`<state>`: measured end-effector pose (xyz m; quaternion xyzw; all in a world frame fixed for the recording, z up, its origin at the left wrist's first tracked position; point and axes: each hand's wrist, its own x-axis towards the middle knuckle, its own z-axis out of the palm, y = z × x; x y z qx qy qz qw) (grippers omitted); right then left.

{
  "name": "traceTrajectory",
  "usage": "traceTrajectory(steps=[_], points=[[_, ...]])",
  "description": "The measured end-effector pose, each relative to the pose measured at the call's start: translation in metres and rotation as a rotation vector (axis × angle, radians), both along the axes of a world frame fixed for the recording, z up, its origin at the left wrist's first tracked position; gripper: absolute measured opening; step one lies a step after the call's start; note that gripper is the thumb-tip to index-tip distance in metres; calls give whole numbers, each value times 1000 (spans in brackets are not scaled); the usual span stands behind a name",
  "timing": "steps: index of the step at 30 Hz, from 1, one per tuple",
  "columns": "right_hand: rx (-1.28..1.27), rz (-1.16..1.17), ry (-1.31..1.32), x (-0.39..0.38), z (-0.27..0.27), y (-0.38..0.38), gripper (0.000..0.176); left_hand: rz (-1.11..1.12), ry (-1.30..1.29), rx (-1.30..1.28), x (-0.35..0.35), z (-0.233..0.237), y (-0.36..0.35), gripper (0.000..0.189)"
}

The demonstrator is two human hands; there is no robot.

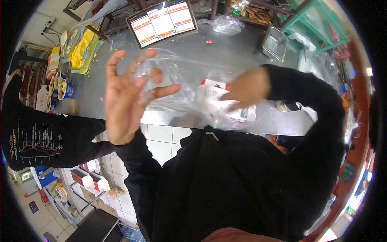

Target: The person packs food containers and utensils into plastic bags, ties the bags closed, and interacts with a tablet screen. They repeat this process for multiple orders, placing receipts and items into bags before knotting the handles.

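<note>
A clear plastic bag [169,78] stretches across the front of the steel counter, with a white-and-red package [211,97] inside its right part. My left hand [127,90] is raised at the bag's left end, some fingers spread and others bent around the thin plastic, which it holds up. Over the package, my right hand [250,86] reaches in from the right with the back of the hand upward. Motion smears its fingers, and their tips overlap the package and the bag film.
A tablet [163,22] stands at the back of the counter [225,48]. A metal tray [275,43] lies at the back right. Blue-and-white cups [65,88] and a bag of yellow food [84,48] sit left. Another person in black [40,137] stands at the left.
</note>
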<state>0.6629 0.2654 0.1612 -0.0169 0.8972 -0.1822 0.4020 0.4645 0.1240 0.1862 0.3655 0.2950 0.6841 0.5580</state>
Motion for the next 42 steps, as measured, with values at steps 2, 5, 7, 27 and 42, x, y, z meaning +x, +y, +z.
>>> traceTrajectory(steps=[2,5,7,27,42], points=[[-125,-99,82,46,56,2,39,63,108,2,-2,6,0,56],[-317,-129,709,104,103,-3,50,-112,374,373,-20,-3,3,83],[-307,-396,985,129,72,-13,68,-44,604,571,-45,-35,-7,103],[-1582,-1800,1398,70,-169,-49,26,-50,1413,347,6,-202,70,32],[-795,-1274,1362,69,-157,-62,52,153,1400,444,60,-245,70,18]])
